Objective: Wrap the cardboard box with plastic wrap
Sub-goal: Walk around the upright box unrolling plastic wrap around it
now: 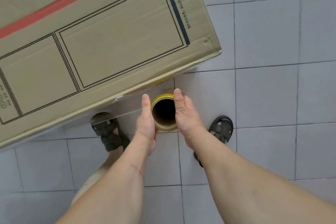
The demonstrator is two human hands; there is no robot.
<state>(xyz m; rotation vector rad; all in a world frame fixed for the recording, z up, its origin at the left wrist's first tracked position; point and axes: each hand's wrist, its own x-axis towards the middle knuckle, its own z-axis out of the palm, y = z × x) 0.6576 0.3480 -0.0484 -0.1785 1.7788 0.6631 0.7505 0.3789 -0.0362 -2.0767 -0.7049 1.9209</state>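
Head view, looking straight down: a roll of plastic wrap [164, 112] is held upright between two hands, its hollow cardboard core seen end-on with a yellow rim at the far edge. The left hand [146, 120] is pressed against the roll's left side, thumb laid straight along the rim; the right hand [184, 112] is pressed against its right side, thumb likewise extended. The fingers of both hands are hidden behind the roll, so whether they curl round it cannot be told. A clear sheet of wrap [116, 116] is stretched from the roll leftward to the near edge of a large cardboard box [101, 42], which is printed with black outlined rectangles and a red stripe. Dark sandals [109, 131] are seen on a grey tiled floor [269, 96] below, the left one just beside the box.
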